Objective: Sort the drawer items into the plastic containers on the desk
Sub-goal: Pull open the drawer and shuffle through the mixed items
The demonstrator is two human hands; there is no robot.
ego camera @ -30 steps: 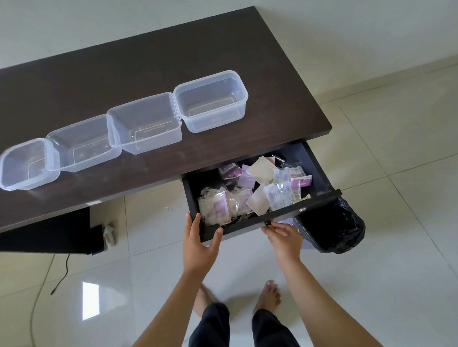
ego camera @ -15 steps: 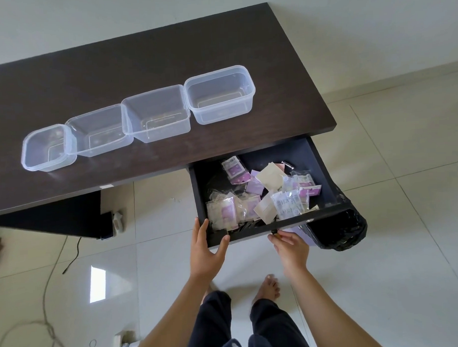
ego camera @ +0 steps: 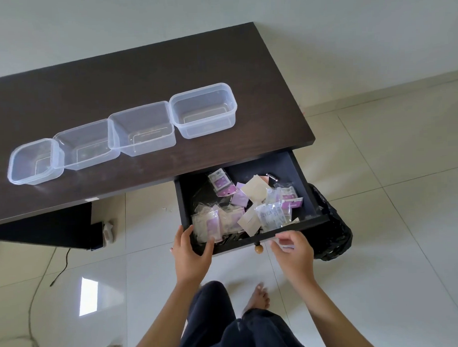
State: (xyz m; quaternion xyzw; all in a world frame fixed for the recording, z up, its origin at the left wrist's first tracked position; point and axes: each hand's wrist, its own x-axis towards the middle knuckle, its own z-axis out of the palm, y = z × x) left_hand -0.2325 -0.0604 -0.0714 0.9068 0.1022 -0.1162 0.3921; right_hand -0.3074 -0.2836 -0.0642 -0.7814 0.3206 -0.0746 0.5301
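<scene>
Head view, the only one supplied. Drawer [ego camera: 249, 177]: dark, drawn well out from under the desk [ego camera: 141, 72], presumably to expose its contents for sorting; nothing yet lifted out. Drawer items [ego camera: 247, 206]: loose heap of small clear and purple-printed packets with cream cards, lying toward the drawer's front and middle. Plastic containers [ego camera: 140, 132]: four clear tubs in a touching row along the desk top, all apparently empty, likely lined up as one per category and within reach of the drawer. Left hand [ego camera: 191, 252]: grips the drawer's front left corner, fingers over the top edge and thumb wrapped onto the front lip, seemingly steadying it. Right hand [ego camera: 294, 251]: just beside the small round knob [ego camera: 258, 248], apart from it, fingers loosely curled and holding nothing visible. Black bag [ego camera: 331, 234]: on the floor under the drawer's right end, largely hidden by it. Unclear: packet printing too small to read; a small metallic piece near the drawer's back is unidentifiable; items beneath the heap and the drawer's rear under the desk are hidden; the desk's left end is cut off.
</scene>
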